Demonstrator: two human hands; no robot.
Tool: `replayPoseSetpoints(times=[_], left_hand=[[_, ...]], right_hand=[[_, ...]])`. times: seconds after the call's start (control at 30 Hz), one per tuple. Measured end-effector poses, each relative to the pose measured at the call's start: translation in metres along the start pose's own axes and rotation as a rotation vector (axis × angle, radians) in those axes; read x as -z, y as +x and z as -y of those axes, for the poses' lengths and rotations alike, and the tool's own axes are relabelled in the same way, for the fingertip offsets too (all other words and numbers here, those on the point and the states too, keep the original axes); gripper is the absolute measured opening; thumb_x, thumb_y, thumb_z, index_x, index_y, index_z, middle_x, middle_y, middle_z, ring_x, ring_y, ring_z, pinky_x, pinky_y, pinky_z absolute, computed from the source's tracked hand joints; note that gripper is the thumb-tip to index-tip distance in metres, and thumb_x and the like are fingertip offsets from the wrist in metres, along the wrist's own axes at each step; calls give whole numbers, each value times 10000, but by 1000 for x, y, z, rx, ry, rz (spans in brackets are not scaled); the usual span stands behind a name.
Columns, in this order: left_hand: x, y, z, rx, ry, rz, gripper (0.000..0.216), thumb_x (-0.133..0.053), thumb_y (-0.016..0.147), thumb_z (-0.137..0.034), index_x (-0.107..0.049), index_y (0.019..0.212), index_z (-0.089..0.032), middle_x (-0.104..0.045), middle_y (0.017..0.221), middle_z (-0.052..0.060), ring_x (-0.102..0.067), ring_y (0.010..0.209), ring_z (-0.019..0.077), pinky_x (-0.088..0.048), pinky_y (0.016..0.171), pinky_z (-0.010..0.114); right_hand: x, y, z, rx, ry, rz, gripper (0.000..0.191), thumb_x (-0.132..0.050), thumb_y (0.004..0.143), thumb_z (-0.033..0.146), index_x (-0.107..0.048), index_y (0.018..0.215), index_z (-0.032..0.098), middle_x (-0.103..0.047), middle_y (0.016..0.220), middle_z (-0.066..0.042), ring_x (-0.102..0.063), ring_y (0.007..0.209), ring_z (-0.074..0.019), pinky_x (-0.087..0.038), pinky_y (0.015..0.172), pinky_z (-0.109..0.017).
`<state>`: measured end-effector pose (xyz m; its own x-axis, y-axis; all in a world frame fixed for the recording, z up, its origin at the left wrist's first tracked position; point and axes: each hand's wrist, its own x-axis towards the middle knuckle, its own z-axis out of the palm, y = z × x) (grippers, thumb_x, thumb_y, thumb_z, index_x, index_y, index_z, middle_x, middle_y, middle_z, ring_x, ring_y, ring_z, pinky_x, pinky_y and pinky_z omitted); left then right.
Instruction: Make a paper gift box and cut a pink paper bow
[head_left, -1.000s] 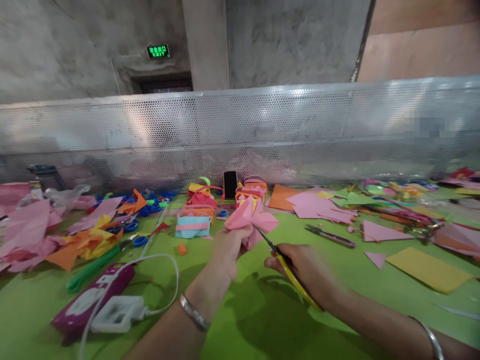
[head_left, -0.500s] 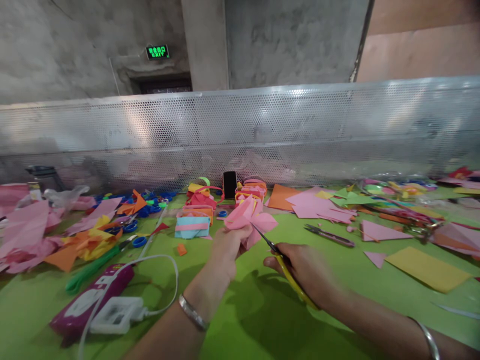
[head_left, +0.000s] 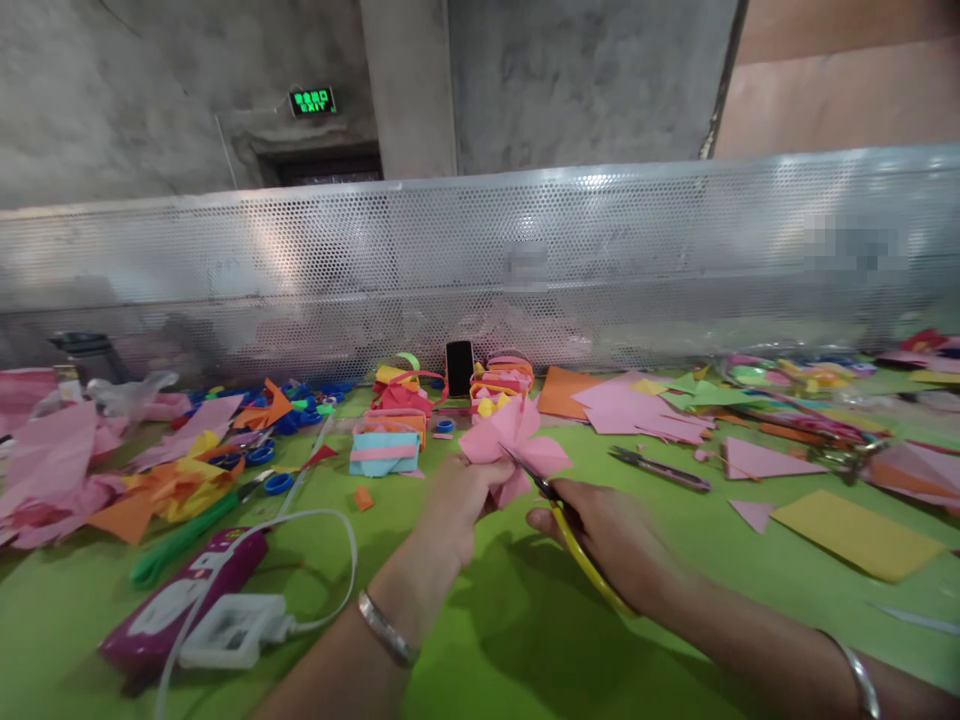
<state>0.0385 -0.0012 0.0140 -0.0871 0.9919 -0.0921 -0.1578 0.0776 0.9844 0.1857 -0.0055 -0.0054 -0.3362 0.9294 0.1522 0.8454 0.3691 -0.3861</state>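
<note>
My left hand grips a pink paper flower by its lower left side, above the green table. Several petals spread out from its middle. In my right hand is a pair of yellow-handled scissors, my fingers wrapped round the handles. The blades point up and left, and their tips lie at the flower's middle. Whether the blades are parted I cannot tell. Behind the flower stand small folded paper pieces, among them a light blue one with a pink band.
A phone leans upright at the back, before a perforated metal panel. A purple power strip with a white charger and cable lies front left. Crumpled paper fills the left; paper sheets and a utility knife lie right.
The pink paper flower has shifted slightly right and turned, so its petals face me more openly. The scissors stay at its middle, and my right hand has barely moved.
</note>
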Motion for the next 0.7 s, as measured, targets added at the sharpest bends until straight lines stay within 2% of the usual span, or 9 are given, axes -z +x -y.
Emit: replayPoseSetpoints(times=[0.13,0.37,0.7], left_hand=[[-1,1,1,51,31,-19,75,-655,534,-193,-592,550,-155,-555,516,-24,-452,486,91,-339,517,228],[-3,-1,-2,141,6,-38,88,-657,552,-166,-639,638,-158,-621,588,-2,-526,543,117,-409,567,249],[-3,0,-1,142,1,-42,120,-675,551,-169,-630,660,-146,-596,570,-13,-498,513,98,-377,523,224]], right_hand=[[1,0,0,7,1,4,307,-419,865,446,-538,761,183,-649,710,-58,-563,602,-181,-279,519,-245],[-1,-1,-1,-3,-12,-5,312,-420,869,440,-550,763,177,-672,747,-79,-594,623,-198,-284,521,-251],[-2,1,0,-18,-32,-5,297,-435,865,413,-582,779,169,-680,747,-96,-615,634,-219,-299,514,-255]])
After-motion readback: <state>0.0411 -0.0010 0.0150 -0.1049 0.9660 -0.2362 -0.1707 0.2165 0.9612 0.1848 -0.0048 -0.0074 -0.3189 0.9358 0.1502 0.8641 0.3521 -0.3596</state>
